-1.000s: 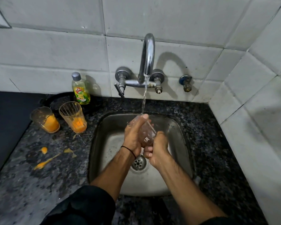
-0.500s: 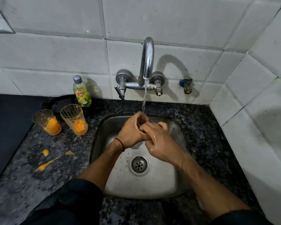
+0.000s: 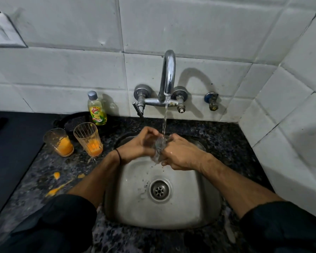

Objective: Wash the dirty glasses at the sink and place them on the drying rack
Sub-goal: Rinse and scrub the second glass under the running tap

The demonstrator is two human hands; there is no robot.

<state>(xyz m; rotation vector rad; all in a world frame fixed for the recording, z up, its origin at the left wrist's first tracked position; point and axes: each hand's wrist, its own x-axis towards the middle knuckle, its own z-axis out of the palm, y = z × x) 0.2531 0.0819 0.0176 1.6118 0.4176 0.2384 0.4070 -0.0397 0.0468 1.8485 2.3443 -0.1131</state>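
Observation:
Over the steel sink (image 3: 190, 207) I hold a clear glass (image 3: 159, 148) under the running water from the tap (image 3: 169, 75). My left hand (image 3: 140, 143) grips the glass from the left, and my right hand (image 3: 179, 154) grips it from the right, so most of the glass is hidden. Two dirty glasses with orange residue stand on the counter left of the sink: a short one (image 3: 59, 142) and a taller ribbed one (image 3: 88, 139).
A dish soap bottle (image 3: 97, 109) stands against the tiled wall behind the dirty glasses. Orange spills (image 3: 56, 189) lie on the dark granite counter (image 3: 35, 189). A black surface (image 3: 9, 143) lies at far left. A tiled side wall rises at right.
My hands have turned the glass under the stream, from tilted to more upright between them. The camera has tilted up, so the sink sits lower in view.

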